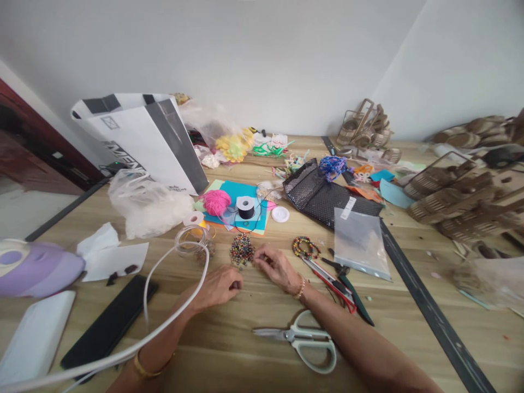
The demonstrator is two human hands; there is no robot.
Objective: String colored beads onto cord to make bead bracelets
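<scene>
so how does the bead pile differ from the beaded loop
The bead pile is loose and heaped; the beaded loop forms a ring. The bead pile lies by the right hand; the beaded loop lies by the cutter knife. Both are multicoloured and rest on the table.

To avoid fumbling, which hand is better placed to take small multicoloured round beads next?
Probably the right hand: its fingertips are beside the bead pile, while the left hand is curled farther off.
</scene>
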